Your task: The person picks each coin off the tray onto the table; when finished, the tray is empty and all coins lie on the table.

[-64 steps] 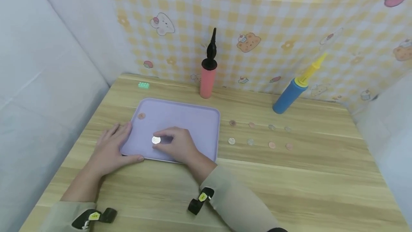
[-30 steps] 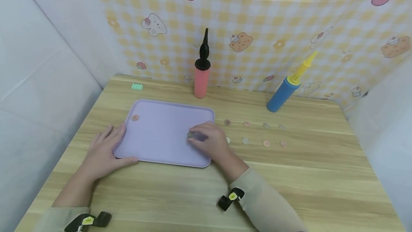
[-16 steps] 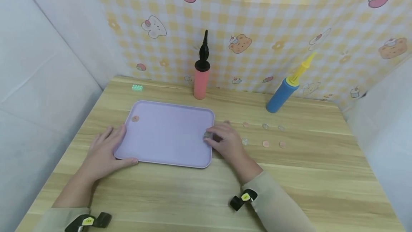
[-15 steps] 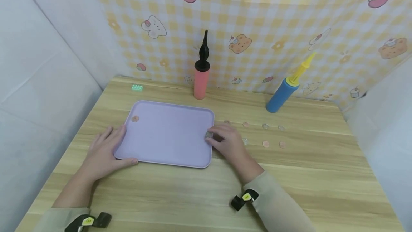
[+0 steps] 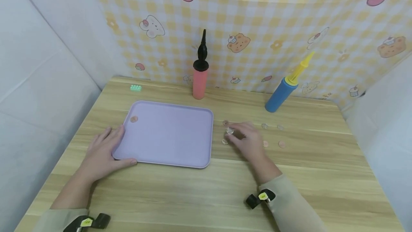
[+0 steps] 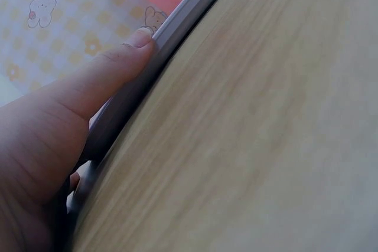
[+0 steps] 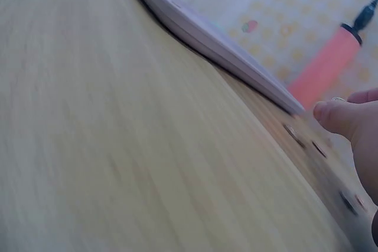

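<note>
My right hand pinches a silver coin between thumb and fingers, off the right side of the lilac tray. Just by that coin lie a dark copper coin and a silver coin on the table. My left hand rests at the tray's lower left corner, fingers fairly straight along its left side. In the left wrist view the thumb touches the tray's rim. A copper coin lies in the tray's upper left. The right hand hides part of the coin rows.
Further right on the wooden table are copper coins and silver coins. A pink hand pump with a black top stands behind the tray. A blue and yellow pump leans by the checked cloth. A green toy brick lies back left.
My right hand has carried the silver coin rightward, from over the tray to above the table beside it. The left hand has kept its place at the tray corner.
</note>
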Available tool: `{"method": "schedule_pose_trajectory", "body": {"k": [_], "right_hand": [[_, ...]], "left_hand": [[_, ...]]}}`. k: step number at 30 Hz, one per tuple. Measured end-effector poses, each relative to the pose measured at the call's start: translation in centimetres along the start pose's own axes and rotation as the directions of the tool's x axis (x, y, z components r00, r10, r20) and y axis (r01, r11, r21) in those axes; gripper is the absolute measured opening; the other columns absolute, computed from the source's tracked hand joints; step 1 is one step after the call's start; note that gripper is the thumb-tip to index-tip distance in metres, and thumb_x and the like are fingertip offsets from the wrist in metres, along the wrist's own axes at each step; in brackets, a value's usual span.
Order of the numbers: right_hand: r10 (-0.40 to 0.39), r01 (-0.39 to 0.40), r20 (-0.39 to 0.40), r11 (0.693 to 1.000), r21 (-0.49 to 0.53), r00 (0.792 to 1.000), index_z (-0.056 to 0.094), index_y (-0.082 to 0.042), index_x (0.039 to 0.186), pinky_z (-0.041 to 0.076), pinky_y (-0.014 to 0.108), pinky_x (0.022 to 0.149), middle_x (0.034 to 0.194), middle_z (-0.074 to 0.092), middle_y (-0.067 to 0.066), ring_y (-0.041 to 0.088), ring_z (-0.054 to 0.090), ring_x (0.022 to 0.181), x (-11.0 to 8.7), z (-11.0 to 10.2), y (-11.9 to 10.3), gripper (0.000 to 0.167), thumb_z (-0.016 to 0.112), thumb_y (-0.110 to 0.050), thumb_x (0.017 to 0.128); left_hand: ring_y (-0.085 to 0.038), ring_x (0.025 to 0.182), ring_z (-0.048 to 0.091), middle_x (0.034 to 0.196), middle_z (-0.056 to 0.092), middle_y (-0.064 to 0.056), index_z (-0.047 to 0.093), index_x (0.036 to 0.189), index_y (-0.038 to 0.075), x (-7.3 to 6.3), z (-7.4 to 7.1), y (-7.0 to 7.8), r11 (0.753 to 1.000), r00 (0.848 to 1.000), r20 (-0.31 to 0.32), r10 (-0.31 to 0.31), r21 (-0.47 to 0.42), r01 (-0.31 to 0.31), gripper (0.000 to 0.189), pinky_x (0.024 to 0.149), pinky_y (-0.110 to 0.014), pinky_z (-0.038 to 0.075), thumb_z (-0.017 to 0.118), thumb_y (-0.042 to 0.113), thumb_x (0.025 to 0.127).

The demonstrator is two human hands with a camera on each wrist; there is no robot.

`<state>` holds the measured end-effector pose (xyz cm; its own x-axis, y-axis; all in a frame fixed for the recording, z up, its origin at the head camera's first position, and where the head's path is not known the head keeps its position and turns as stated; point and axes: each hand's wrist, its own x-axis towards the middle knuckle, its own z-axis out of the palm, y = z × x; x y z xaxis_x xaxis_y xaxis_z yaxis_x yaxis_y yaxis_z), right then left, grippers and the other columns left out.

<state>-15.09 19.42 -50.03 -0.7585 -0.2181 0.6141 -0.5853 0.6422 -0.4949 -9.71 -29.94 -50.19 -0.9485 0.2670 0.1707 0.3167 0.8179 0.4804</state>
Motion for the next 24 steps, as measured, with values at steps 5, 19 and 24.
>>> {"method": "schedule_pose_trajectory", "body": {"k": [5,19,24], "right_hand": [[-0.009,0.004,-0.056,0.997,-0.077,0.998,0.083,-0.006,0.104,0.059,0.042,0.085,0.103,0.081,0.008,0.03,0.073,0.097,-0.5,-1.5,1.7,0.032,0.098,-0.01,0.076],[0.144,-0.174,-0.177,0.97,-0.172,0.974,0.082,-0.001,0.104,0.047,0.021,0.093,0.105,0.08,0.016,0.037,0.073,0.098,-2.3,-6.7,6.4,0.033,0.097,-0.002,0.075],[0.254,-0.302,-0.216,0.926,-0.228,0.943,0.081,-0.001,0.107,0.053,0.038,0.091,0.107,0.079,0.018,0.039,0.073,0.099,-3.0,-8.7,7.7,0.031,0.095,-0.006,0.079]], "left_hand": [[-0.057,0.157,0.014,0.167,0.032,-0.03,0.025,0.167,-0.003,-0.1,-0.1,0.0,1.0,1.0,0.007,-0.004,0.007,0.004,0.128,0.125,-0.069,-0.006,0.093,0.055,0.075],[-0.056,0.157,0.013,0.168,0.032,-0.029,0.024,0.168,-0.001,-0.1,-0.2,0.1,1.0,1.0,0.013,-0.014,0.006,0.014,0.128,0.125,-0.068,-0.007,0.093,0.055,0.076],[-0.056,0.157,0.013,0.168,0.032,-0.029,0.025,0.168,-0.001,-0.1,-0.1,0.0,1.0,1.0,0.012,-0.012,0.003,0.012,0.127,0.125,-0.068,-0.006,0.093,0.055,0.076]]}}
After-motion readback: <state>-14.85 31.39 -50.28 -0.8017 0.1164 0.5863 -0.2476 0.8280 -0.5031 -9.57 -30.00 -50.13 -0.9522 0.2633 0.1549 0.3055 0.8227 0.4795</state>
